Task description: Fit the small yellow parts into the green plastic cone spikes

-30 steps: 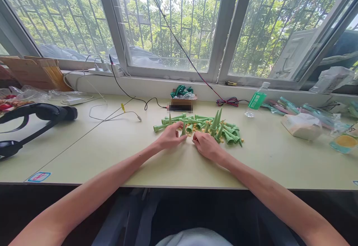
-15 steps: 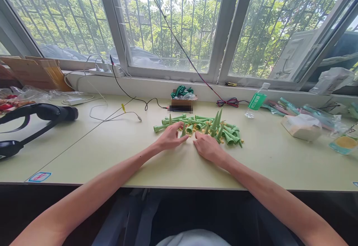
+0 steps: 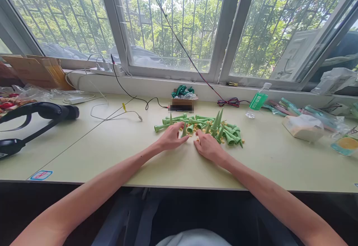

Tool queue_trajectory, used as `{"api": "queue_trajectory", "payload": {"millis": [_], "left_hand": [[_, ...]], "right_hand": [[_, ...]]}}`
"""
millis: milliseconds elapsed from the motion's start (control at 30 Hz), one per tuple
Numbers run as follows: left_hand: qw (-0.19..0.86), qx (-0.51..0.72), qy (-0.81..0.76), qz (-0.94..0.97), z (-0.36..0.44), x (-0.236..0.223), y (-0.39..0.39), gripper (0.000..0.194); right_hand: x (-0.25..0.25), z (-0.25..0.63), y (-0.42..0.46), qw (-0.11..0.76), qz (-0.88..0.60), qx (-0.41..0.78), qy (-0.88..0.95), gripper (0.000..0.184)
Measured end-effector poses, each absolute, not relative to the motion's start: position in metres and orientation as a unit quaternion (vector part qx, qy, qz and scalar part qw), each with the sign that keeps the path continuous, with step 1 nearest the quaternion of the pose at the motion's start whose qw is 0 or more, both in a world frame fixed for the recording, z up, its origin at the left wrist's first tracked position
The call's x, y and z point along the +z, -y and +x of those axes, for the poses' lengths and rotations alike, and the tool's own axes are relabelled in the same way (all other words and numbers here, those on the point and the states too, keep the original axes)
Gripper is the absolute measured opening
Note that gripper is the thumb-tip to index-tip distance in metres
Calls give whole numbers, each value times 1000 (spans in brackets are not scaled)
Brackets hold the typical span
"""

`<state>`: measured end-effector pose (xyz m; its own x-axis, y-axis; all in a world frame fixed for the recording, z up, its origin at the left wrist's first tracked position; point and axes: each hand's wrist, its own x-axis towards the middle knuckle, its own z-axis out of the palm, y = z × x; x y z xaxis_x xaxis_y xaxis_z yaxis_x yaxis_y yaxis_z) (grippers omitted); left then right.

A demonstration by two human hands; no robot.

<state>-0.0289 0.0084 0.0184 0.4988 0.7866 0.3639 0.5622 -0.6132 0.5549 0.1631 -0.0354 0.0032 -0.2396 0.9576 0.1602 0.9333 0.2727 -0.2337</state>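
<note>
My left hand [image 3: 171,137] curls around an upright green plastic cone [image 3: 184,129], with the thumb in front of its base. My right hand [image 3: 208,146] rests on the table just to the right, its fingers bent down. Whatever its fingertips hold, if anything, is too small to make out. Around and behind both hands spreads a pile of green cones [image 3: 229,138], several lying on their sides and several standing point up, such as the tall cone [image 3: 215,123] behind my right hand. Small yellowish pieces [image 3: 199,126] are scattered among them.
Behind the pile stands a small cardboard box [image 3: 183,102] with green and clear plastic in it. A water bottle [image 3: 256,100] and a tissue pack [image 3: 303,127] stand to the right. At the left lie a black headset [image 3: 41,117] and a white cable [image 3: 117,116].
The view has shifted very slightly. My right fingertips have moved a little; my left hand stays around the same cone.
</note>
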Motion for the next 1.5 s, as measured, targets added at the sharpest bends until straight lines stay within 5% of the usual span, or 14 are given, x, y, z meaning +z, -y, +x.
{"api": "queue_trajectory", "payload": {"millis": [367, 867, 1200, 1500], "left_hand": [[202, 308, -379, 849, -30, 12, -13, 33], [309, 316, -376, 814, -32, 8, -17, 18], [504, 328, -337, 724, -29, 20, -9, 35], [555, 370, -272, 693, -29, 26, -5, 33]], "right_hand": [[2, 165, 35, 170, -583, 55, 793, 7], [-5, 166, 28, 292, -505, 92, 807, 19], [-2, 166, 32, 353, -499, 86, 787, 18], [6, 163, 37, 417, -467, 91, 774, 15]]}}
